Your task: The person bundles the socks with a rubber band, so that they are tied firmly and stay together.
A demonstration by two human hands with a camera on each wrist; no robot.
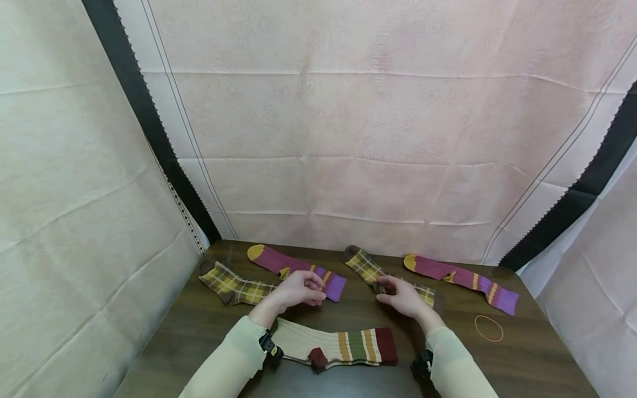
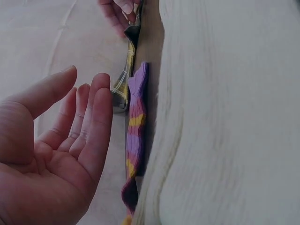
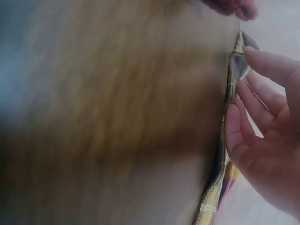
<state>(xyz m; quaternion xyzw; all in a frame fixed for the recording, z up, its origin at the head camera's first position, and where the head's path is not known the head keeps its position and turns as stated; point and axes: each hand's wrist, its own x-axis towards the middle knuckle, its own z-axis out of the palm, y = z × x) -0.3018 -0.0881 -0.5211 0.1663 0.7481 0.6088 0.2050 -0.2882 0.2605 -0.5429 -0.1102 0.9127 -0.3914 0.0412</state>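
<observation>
My left hand (image 1: pixel 300 288) hovers with loosely bent fingers and nothing in its grasp. Close by lie a magenta-purple striped sock (image 1: pixel 330 283) and a yellow-grey plaid sock (image 1: pixel 246 289); the left wrist view shows that palm (image 2: pixel 51 173) with thumb and fingers apart. My right hand (image 1: pixel 405 298) is at the dark heel of another plaid sock (image 1: pixel 365 266), its thumb and fingers spread on either side; contact is hard to tell. The right wrist view shows the heel (image 3: pixel 239 65) near the thumb. Between the forearms lies a cream sock pair (image 1: pixel 323 338) with striped maroon cuffs.
A second magenta-purple sock (image 1: pixel 448 272) lies at the back right of the dark wooden table (image 1: pixel 527 359). An orange rubber band (image 1: pixel 489 328) rests on the right side. Pale fabric walls (image 1: pixel 373 121) stand behind and at both sides.
</observation>
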